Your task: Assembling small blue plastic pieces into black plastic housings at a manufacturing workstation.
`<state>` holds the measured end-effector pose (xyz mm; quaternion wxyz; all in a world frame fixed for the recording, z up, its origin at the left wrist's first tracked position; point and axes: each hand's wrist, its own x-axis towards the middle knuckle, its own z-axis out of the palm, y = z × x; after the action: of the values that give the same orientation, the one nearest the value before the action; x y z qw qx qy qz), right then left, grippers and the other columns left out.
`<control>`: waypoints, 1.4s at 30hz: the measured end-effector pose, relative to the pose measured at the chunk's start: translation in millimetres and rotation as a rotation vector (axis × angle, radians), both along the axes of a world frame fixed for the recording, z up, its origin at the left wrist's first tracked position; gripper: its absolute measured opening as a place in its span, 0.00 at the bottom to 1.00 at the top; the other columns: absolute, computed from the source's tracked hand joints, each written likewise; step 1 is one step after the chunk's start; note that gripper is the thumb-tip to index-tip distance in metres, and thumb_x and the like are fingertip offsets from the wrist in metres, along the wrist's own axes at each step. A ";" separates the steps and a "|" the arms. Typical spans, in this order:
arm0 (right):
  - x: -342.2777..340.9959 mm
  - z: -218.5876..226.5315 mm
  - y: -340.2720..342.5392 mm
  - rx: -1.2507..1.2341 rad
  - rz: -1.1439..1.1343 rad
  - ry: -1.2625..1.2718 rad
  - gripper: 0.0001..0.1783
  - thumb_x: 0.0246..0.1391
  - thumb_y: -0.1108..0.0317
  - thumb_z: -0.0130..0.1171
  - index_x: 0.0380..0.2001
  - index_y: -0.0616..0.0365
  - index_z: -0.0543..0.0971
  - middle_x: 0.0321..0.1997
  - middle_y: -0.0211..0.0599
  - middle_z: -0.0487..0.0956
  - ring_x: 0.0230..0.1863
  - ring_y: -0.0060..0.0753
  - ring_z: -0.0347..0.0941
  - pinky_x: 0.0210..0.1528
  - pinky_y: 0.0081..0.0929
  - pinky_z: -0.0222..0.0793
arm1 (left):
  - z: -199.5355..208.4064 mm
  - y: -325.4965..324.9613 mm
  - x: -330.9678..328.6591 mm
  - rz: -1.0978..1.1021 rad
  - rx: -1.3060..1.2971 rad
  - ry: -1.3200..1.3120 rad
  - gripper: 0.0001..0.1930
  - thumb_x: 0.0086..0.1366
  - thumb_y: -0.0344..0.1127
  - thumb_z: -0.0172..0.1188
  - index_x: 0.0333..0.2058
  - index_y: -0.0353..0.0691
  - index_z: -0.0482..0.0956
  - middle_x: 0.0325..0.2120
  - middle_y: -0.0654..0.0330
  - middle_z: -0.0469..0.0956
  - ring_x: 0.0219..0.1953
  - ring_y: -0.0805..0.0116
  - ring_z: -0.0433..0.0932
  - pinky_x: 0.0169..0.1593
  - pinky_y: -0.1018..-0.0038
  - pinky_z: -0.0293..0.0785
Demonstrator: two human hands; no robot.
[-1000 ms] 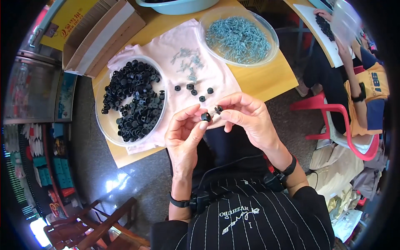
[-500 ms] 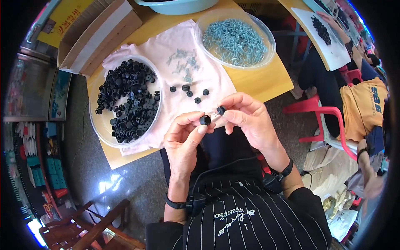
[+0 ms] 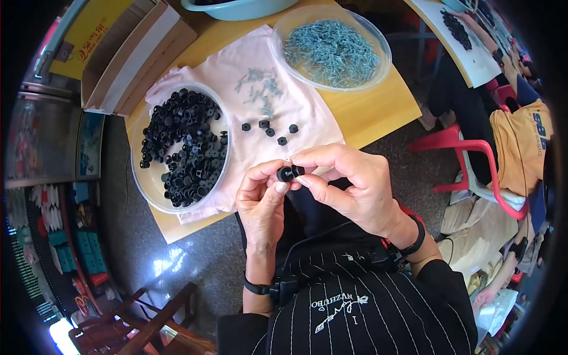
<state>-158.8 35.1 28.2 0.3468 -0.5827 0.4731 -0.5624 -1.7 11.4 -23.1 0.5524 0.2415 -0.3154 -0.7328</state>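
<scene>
Thumb and fingertips of my left hand (image 3: 258,198) pinch a round black plastic cap (image 3: 284,174). My right hand (image 3: 361,186) grips a small black plastic piece (image 3: 298,171) against the cap's open side; the two parts touch, end to end. Any screw between them is hidden. Just beyond my hands, several black hexagonal pieces (image 3: 270,132) lie on a pale pink cloth (image 3: 307,115). A small scatter of silvery screws (image 3: 260,89) lies behind them. On the left, a clear round tub (image 3: 229,133) holds many black caps and pieces.
A clear tub (image 3: 386,68) full of screws stands at the back right of the yellow table (image 3: 384,121). Cardboard box (image 3: 139,56) at back left, pale blue basin (image 3: 242,10) at the far edge. Right: a red chair (image 3: 458,142) and another person (image 3: 520,148).
My right hand has moved left and brought its black piece against the cap in my left hand. The screw seen between them is now hidden. The view has shifted slightly.
</scene>
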 end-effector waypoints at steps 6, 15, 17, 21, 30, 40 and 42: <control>-0.3 -1.6 0.4 -0.026 -0.024 0.076 0.13 0.49 0.80 0.65 0.39 0.63 0.79 0.36 0.38 0.81 0.30 0.26 0.80 0.30 0.18 0.77 | 1.0 0.1 0.3 0.002 -0.005 -0.013 0.14 0.61 0.22 0.62 0.46 0.31 0.75 0.42 0.53 0.79 0.39 0.69 0.80 0.48 0.73 0.79; -4.0 -6.1 -0.9 -0.099 -0.062 0.166 0.14 0.46 0.81 0.66 0.39 0.63 0.81 0.38 0.41 0.82 0.36 0.35 0.81 0.37 0.25 0.77 | 1.3 -0.6 -0.6 0.053 -0.097 -0.126 0.14 0.57 0.17 0.62 0.44 0.31 0.77 0.43 0.52 0.78 0.40 0.68 0.80 0.47 0.72 0.79; -6.3 -7.1 -1.1 -0.131 -0.059 0.203 0.14 0.46 0.81 0.66 0.39 0.63 0.81 0.39 0.42 0.82 0.38 0.36 0.81 0.39 0.26 0.77 | 1.3 -1.9 -1.7 0.064 -0.126 -0.135 0.14 0.57 0.17 0.62 0.43 0.31 0.78 0.44 0.51 0.77 0.40 0.67 0.80 0.47 0.72 0.79; -7.3 -8.9 1.0 -0.155 -0.064 0.255 0.16 0.46 0.82 0.65 0.41 0.63 0.82 0.41 0.43 0.82 0.42 0.38 0.80 0.42 0.27 0.77 | 3.1 -3.5 -3.8 0.060 -0.181 -0.145 0.13 0.58 0.16 0.61 0.43 0.31 0.78 0.44 0.49 0.76 0.42 0.64 0.79 0.48 0.70 0.80; -7.4 -10.7 2.6 -0.084 -0.061 0.191 0.13 0.50 0.80 0.63 0.41 0.63 0.81 0.40 0.42 0.82 0.40 0.36 0.80 0.41 0.25 0.76 | -0.2 -1.9 -2.4 0.051 -0.243 -0.234 0.11 0.59 0.16 0.60 0.42 0.29 0.80 0.46 0.48 0.76 0.45 0.62 0.79 0.50 0.68 0.81; -10.3 -10.5 2.7 0.087 0.012 -0.060 0.09 0.52 0.79 0.62 0.39 0.64 0.80 0.38 0.41 0.81 0.36 0.33 0.80 0.37 0.22 0.75 | 1.5 -2.7 -4.8 0.029 -0.245 -0.177 0.09 0.60 0.16 0.60 0.40 0.30 0.80 0.44 0.47 0.76 0.42 0.61 0.80 0.49 0.68 0.81; -9.9 -14.1 1.3 -0.053 -0.020 0.099 0.10 0.52 0.79 0.62 0.39 0.65 0.80 0.38 0.42 0.81 0.38 0.33 0.80 0.36 0.21 0.75 | 1.8 -2.0 -4.9 0.030 -0.223 -0.169 0.09 0.59 0.16 0.60 0.39 0.30 0.80 0.44 0.47 0.77 0.42 0.61 0.80 0.49 0.68 0.81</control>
<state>-168.7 36.4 14.0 0.3017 -0.6139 0.4807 -0.5486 -6.6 9.5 -21.3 0.5582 0.2443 -0.4369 -0.6617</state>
